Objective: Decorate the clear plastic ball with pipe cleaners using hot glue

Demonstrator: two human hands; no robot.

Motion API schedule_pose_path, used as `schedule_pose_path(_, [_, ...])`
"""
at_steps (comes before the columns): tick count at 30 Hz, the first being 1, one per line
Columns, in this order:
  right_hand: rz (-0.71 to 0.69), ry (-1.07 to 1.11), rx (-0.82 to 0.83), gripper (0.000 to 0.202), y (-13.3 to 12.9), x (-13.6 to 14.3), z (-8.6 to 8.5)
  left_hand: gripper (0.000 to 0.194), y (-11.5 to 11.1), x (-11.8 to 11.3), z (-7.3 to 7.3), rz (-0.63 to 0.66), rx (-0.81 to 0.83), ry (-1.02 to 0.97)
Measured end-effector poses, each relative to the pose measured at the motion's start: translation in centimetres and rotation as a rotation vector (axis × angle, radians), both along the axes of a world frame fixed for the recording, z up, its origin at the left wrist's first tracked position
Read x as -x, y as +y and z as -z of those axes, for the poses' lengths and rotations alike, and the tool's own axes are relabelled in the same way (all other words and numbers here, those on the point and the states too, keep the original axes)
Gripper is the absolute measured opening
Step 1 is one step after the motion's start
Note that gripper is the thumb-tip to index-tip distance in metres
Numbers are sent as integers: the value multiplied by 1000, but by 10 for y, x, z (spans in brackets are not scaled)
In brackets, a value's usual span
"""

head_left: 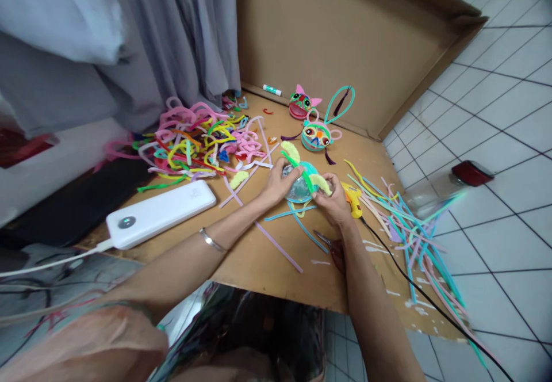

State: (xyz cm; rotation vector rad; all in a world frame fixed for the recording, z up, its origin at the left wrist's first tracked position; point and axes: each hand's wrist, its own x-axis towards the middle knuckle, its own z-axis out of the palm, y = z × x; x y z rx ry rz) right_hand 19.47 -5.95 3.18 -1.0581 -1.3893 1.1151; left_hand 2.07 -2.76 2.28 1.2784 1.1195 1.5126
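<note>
A round, partly clear and teal craft piece (295,188) is held low over the brown work surface between both hands. Across it runs a bright green fuzzy strip (307,176), with a pale yellow-green fuzzy piece (290,151) near its far end and another fuzzy piece (319,183) near the right. My left hand (279,185) grips the far-left side, thumb over the top. On the right side, my right hand (335,202) is closed around the edge by the green strip. The fingertips under the piece are hidden. Blue pipe cleaners (291,211) lie just below it.
Tangled, colourful pipe cleaners (194,137) cover the back left. Two decorated lion-like heads (314,136) stand behind. At right are a yellow glue gun (353,199), its black cord, and loose straight pipe cleaners (420,238). Scissors (334,248) lie beside my right forearm; a white power bank (161,212) sits left.
</note>
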Motion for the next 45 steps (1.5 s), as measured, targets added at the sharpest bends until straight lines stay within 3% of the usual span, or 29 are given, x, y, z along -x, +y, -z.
schedule_pose_path(7, [-1, 39, 6, 56, 1, 2, 2, 17, -5, 0, -4, -1, -12, 8])
schedule_pose_path(16, [8, 145, 34, 60, 1, 4, 2, 19, -1, 0, 3, -18, -27, -57])
schedule_pose_path(27, [54, 253, -35, 51, 0, 16, 3, 30, -9, -4, -18, 1, 184, -292])
schedule_pose_path(34, [51, 285, -59, 48, -4, 21, 0, 32, -11, -3, -19, 65, 204, -367])
schedule_pose_path(45, [72, 223, -95, 47, -5, 23, -1, 32, -15, -3, -23, 40, 225, -374])
